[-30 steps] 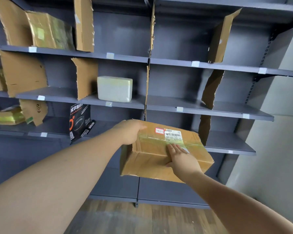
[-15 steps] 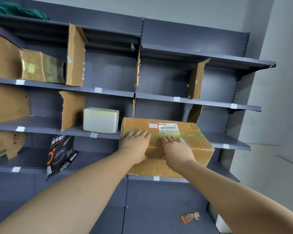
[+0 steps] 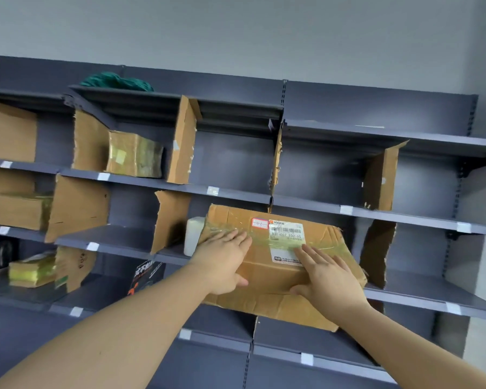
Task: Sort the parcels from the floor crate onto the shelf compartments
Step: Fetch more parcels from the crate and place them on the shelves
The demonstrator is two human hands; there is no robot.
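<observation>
Brown taped parcel [image 3: 275, 279] at centre frame, pressed by both hands against the middle row of the grey shelf [image 3: 421, 300].

Left hand [image 3: 225, 259] flat on the parcel's top left, fingers straight and spread, thumb down on the front face. Right hand [image 3: 330, 279] flat just below the white label [image 3: 285, 234], fingers straight, thumb on the front face. Parcel tilted, near edge hanging out past the shelf lip; cannot tell whether seated on the board. Just left, partly hidden, a white parcel [image 3: 192, 234]; to the right, a torn cardboard divider [image 3: 376, 254]. Green bundle [image 3: 118, 81] on the top board, upper left.
</observation>
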